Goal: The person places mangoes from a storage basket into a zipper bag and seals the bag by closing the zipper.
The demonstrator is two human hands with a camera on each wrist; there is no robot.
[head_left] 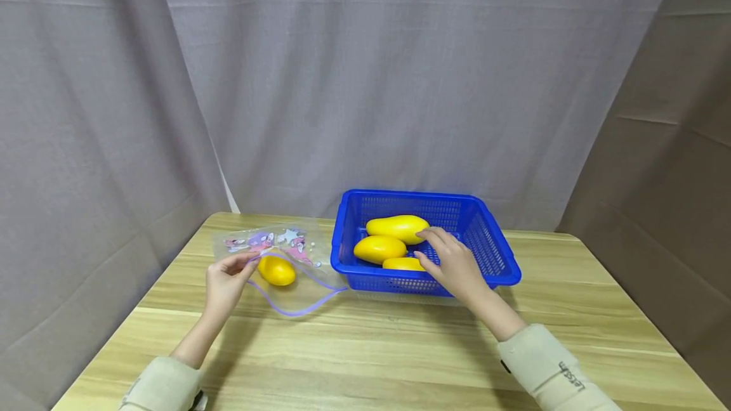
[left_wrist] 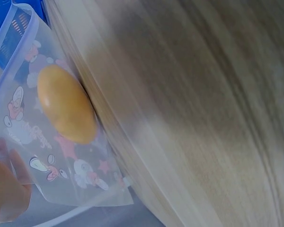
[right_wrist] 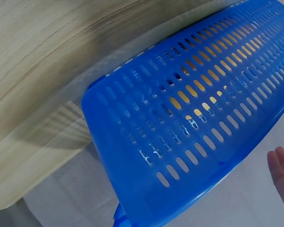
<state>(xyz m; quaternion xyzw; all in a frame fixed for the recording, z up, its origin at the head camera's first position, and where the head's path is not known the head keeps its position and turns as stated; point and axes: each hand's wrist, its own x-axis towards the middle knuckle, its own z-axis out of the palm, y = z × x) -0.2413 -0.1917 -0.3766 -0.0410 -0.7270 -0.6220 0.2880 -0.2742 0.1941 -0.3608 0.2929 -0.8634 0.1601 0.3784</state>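
Note:
A clear zip bag (head_left: 298,247) with cartoon prints and a purple zip edge lies on the left, its mouth spread apart. Inside it sits one yellow mango (head_left: 277,271), also seen through the plastic in the left wrist view. My left hand (head_left: 225,285) pinches the bag's edge between thumb and fingers. To the right stands a blue basket (head_left: 411,195) holding a long mango (head_left: 395,228), a second mango (head_left: 379,250) and a third mango (head_left: 402,264) half hidden by the front wall. Over the basket, my right hand (head_left: 454,266) reaches beside these mangoes with fingers loosely spread, holding nothing.
The wooden table (head_left: 342,360) carries both the bag and the basket. A grey curtain (head_left: 388,81) hangs behind and along the sides. In the right wrist view the slotted basket wall (right_wrist: 189,113) fills the middle.

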